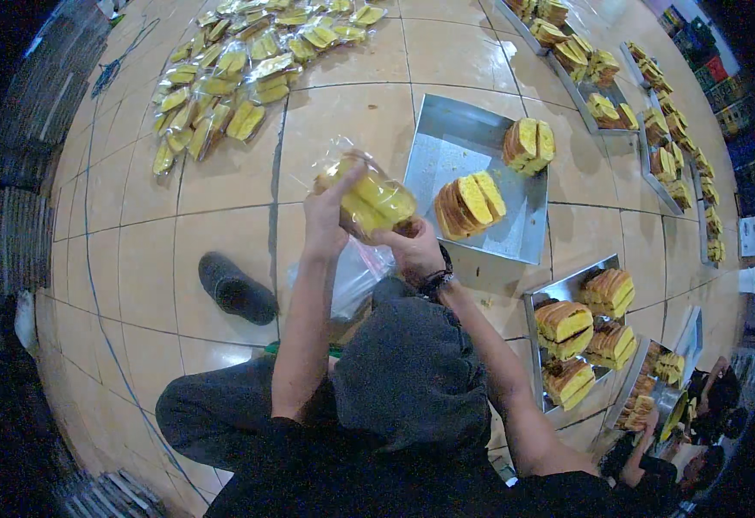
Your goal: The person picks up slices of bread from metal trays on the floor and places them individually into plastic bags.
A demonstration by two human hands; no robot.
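Observation:
A clear plastic bag with yellow bread inside (pixel 374 204) is held up between my two hands, above the tiled floor. My left hand (pixel 329 210) grips its left side, the thumb lying across the plastic. At the bag's lower right end, my right hand (pixel 413 249) pinches it; a dark bracelet is on that wrist. Under my forearms lies a stack of clear plastic bags (pixel 358 278), partly hidden by my arm and knee. Just right of my hands, a metal tray (pixel 461 139) holds a sliced bread block (pixel 471 204), with another block (pixel 529 146) at its right edge.
Many bagged breads (pixel 235 78) are heaped on the floor at upper left. A second tray (pixel 536 353) with several bread blocks stands at right, and more filled trays (pixel 584 107) line the far right. A dark shoe (pixel 237 288) rests at left. Another person (pixel 675 440) sits at lower right.

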